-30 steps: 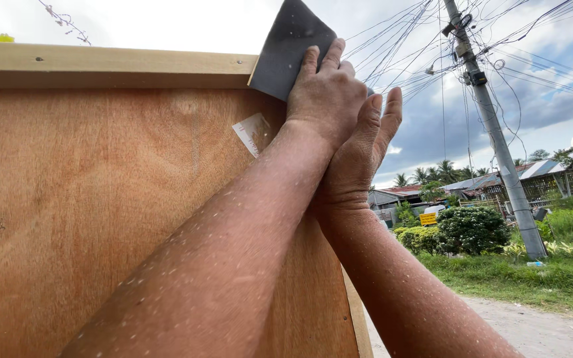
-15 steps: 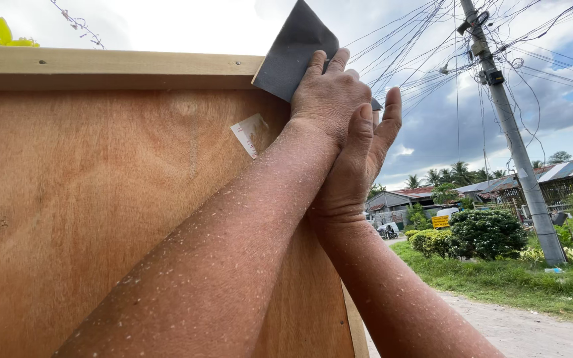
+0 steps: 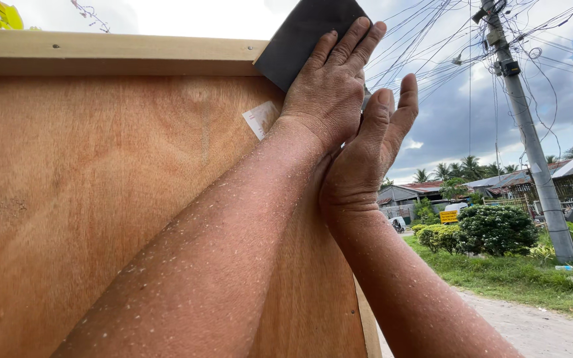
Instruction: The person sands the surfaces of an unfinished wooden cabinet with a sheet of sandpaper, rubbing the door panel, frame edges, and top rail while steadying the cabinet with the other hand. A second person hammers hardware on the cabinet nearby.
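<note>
Up at twelve o'clock, the left hand (image 3: 329, 86) presses flat on the sanding sheet (image 3: 303, 36) against the plywood panel (image 3: 101, 199); the right hand (image 3: 366, 156), open, braces its edge.

Outdoor roadside work site, village setting: you stand at a tall plywood panel (image 3: 101, 199) with a pale timber top rail (image 3: 114, 50), under open cloudy sky, beside a utility pole (image 3: 532, 146) strung with tangled wires, a grass verge (image 3: 518, 278), shrubs (image 3: 495, 229), a dirt road (image 3: 538, 328) and low tin-roofed houses (image 3: 552, 176).
</note>
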`<action>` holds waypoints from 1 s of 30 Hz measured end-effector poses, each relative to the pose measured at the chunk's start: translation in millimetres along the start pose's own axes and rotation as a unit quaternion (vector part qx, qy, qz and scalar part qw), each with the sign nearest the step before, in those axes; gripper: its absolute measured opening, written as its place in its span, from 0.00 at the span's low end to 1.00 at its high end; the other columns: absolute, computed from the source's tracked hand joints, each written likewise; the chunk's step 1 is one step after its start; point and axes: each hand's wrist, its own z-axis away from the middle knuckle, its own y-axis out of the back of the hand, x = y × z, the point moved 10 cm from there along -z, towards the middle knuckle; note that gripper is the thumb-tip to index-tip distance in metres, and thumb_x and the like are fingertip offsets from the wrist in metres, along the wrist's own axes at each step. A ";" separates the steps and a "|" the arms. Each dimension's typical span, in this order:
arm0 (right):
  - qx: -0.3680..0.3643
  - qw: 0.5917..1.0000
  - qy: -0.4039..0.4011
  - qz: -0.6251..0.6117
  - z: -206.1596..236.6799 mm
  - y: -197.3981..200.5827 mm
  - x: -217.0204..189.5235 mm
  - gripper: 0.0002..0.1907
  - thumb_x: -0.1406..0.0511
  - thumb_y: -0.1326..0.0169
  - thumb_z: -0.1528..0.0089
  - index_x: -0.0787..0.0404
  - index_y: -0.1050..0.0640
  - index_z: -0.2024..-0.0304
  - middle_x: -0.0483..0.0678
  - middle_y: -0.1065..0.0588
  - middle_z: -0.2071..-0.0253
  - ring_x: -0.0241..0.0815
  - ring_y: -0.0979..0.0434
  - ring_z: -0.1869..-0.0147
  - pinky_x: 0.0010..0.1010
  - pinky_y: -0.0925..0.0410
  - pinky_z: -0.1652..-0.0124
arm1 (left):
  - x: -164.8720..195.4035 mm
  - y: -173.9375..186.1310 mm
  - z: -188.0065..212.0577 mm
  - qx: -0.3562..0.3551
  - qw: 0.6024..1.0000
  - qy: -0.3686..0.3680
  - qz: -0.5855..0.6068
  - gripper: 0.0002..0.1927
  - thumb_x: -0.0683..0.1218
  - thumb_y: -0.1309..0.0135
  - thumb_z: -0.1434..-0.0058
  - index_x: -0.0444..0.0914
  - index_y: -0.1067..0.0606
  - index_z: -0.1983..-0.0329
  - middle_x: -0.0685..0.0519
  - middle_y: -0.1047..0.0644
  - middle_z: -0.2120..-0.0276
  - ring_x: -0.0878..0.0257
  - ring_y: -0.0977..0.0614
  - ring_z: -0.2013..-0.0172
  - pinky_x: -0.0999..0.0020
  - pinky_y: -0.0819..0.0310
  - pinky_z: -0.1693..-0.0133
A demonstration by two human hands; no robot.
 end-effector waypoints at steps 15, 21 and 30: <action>0.026 0.995 0.009 0.091 3.0 3.1 -5.7 0.34 0.49 0.57 0.26 0.52 0.49 0.23 0.64 0.48 0.21 0.57 0.48 0.16 0.48 0.50 0.23 | -14.5 -40.2 15.2 -0.138 0.990 -0.004 0.038 0.14 0.49 0.54 0.29 0.48 0.18 0.50 0.58 0.49 0.23 0.59 0.53 0.24 0.48 0.65 0.27; 0.038 0.992 0.017 0.116 3.7 9.0 3.1 0.36 0.46 0.56 0.27 0.50 0.48 0.23 0.62 0.49 0.19 0.58 0.48 0.15 0.52 0.51 0.23 | -68.7 -26.2 70.0 -0.072 0.996 -0.001 0.055 0.18 0.48 0.55 0.30 0.55 0.20 0.41 0.52 0.45 0.24 0.57 0.49 0.25 0.46 0.66 0.28; 0.029 0.991 0.021 0.131 4.0 6.7 -1.5 0.35 0.47 0.53 0.28 0.50 0.46 0.23 0.60 0.47 0.20 0.57 0.44 0.17 0.53 0.50 0.23 | -51.7 -18.8 40.1 -0.079 0.994 0.007 0.074 0.16 0.51 0.56 0.29 0.58 0.20 0.44 0.57 0.44 0.25 0.60 0.47 0.27 0.48 0.63 0.29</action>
